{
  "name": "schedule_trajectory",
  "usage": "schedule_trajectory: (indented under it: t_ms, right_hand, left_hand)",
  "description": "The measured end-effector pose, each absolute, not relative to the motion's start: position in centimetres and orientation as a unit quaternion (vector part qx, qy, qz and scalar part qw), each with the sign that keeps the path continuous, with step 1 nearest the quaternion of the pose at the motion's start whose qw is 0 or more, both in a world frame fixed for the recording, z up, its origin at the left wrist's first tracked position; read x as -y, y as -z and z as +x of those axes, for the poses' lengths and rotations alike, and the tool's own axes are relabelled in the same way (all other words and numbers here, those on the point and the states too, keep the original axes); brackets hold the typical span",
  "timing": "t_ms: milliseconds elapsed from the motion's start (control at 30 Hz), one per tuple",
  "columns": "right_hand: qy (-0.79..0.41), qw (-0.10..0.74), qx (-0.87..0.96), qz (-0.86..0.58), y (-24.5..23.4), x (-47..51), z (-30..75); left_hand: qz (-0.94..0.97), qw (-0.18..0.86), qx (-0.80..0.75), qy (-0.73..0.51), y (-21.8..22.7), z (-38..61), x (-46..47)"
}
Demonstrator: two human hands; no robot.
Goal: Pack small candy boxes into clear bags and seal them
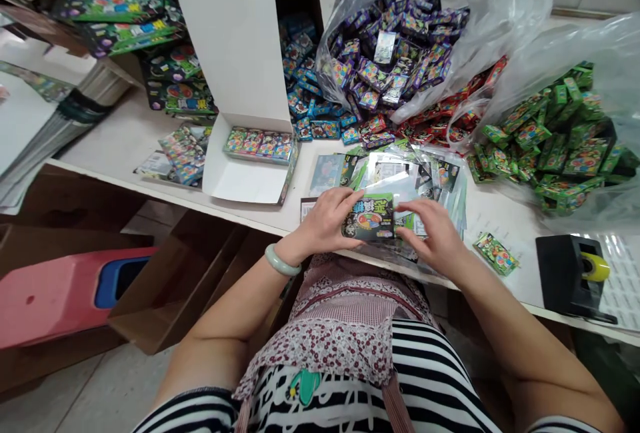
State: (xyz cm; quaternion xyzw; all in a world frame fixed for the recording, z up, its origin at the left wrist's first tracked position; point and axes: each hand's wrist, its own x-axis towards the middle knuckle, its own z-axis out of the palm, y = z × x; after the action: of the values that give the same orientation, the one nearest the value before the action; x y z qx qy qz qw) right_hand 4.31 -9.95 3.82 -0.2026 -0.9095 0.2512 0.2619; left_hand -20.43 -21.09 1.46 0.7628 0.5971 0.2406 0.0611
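My left hand (327,220) is closed on a flat black and green printed packet (369,218), thumb along its lower edge and fingers over its upper left. At the packet's right edge is my right hand (433,230), thumb and forefinger apart and curved; whether they touch it I cannot tell. Under the packet lies a pile of clear plastic sleeves with printed cards (445,176). Beyond my left hand stands an open white carton (245,183), lid raised, with a row of small colourful boxes (259,144) inside.
Clear bags hold small purple boxes (415,40) and green boxes (575,133); red boxes (440,123) and blue boxes (325,129) lie nearby. A green packet (496,253) and a black tape dispenser (570,276) are at right. Brown cartons (175,286) stand below the table edge.
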Motion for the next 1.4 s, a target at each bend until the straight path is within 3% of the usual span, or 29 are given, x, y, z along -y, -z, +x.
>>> schedule_trajectory:
  t_ms: [100,233,367,533,700,900,1200,1400]
  right_hand:
    - [-0.334,0.259,0.881,-0.214,-3.6,10.2,3.9]
    - [-0.397,0.338,0.798,-0.304,-2.8,4.6,4.3]
    - [-0.216,0.343,0.809,-0.425,-2.4,-6.3,3.7]
    - [-0.001,0.172,0.869,-0.465,-2.5,-14.7,-0.6]
    - [0.067,0.146,0.856,-0.491,-1.3,-16.6,-2.7]
    - [0.087,0.153,0.895,-0.410,-0.9,-15.4,0.8]
    - [0.099,0.345,0.897,-0.257,-0.6,-5.6,7.4]
    - [-0.064,0.418,0.893,-0.153,0.2,-1.1,8.4]
  left_hand:
    - [0.754,0.068,-0.605,-0.246,-1.2,-20.3,21.0]
    - [0.736,0.036,-0.628,-0.253,-1.3,-21.3,21.6]
    - [0.718,0.015,-0.643,-0.265,-1.7,-22.2,21.8]
    - [0.716,0.019,-0.639,-0.280,-1.8,-21.9,21.2]
    - [0.714,0.029,-0.645,-0.271,-1.7,-22.6,21.0]
    - [0.709,0.028,-0.649,-0.275,-1.6,-23.7,20.9]
    - [0.716,0.032,-0.638,-0.281,-1.8,-23.4,21.0]
    - [0.719,0.025,-0.642,-0.266,-2.1,-23.2,21.8]
